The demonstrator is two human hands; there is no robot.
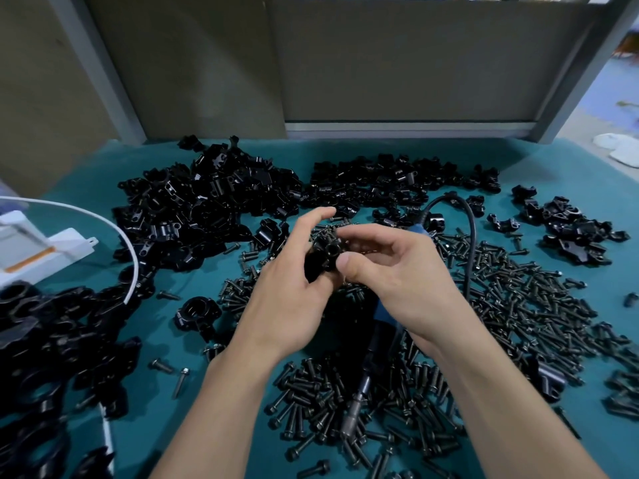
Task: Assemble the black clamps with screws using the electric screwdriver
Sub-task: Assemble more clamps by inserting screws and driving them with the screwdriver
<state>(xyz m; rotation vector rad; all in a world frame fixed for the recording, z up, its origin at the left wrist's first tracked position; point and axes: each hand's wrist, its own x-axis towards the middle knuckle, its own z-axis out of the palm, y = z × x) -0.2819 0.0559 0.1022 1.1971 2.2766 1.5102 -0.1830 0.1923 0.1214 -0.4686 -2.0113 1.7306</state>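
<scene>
Currently my left hand (pixel 294 285) wraps the black clamp (pixel 326 252) just above the counter (pixel 193 281); my right hand (pixel 390 267) pinches its top end. Rigid, light, probably slick: best gripped by the flat sides. The electric screwdriver (pixel 359 399) lies underneath among screws (pixel 518 305).

A teal-covered surface (pixel 553 157) is stretching back to drab olive partition panels (pixel 397 63), which grey metal posts (pixel 100 70) are framing. At the far right, a blue floor (pixel 619 81) is showing in dim, cool light.

Teal mat (pixel 193 281) underneath; white box (pixel 69 247), white cable (pixel 117 231) at left; grey panels (pixel 397 63) behind.
</scene>
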